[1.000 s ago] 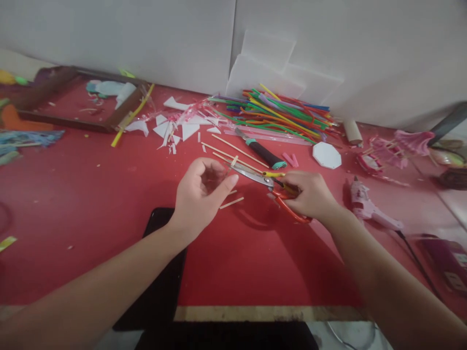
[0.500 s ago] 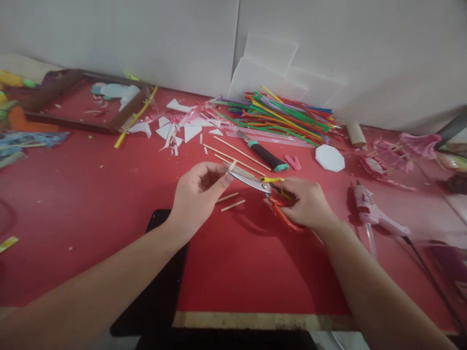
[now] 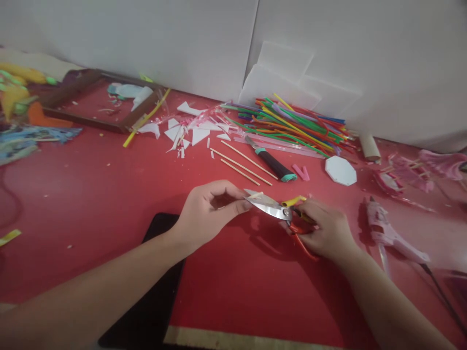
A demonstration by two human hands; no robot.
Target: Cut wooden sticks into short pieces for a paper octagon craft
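Observation:
My left hand [image 3: 211, 209] pinches a short, pale wooden stick [image 3: 256, 195] between thumb and fingertips. The stick's end shows beside the blades of a pair of scissors [image 3: 272, 208], close to their tip. My right hand [image 3: 326, 226] is wrapped around the scissors' red and yellow handles, and the blades point left toward the left fingertips. Whether the blades touch the stick I cannot tell. Just beyond the hands, several longer wooden sticks [image 3: 241, 172] lie side by side on the red tabletop [image 3: 237, 287].
A black-handled knife [image 3: 275, 164], a white octagonal piece [image 3: 340, 170] and colourful pipe cleaners [image 3: 295, 121] lie behind the hands. To the right is a pink glue gun [image 3: 388, 231] with its cord. A black flat device [image 3: 146, 291] lies under my left forearm; a brown frame [image 3: 87, 121] stands back left.
The view has shifted, and both hands sit lower and further right in it. The stick in my left hand has turned from upright to nearly sideways. Two short sticks near it no longer show.

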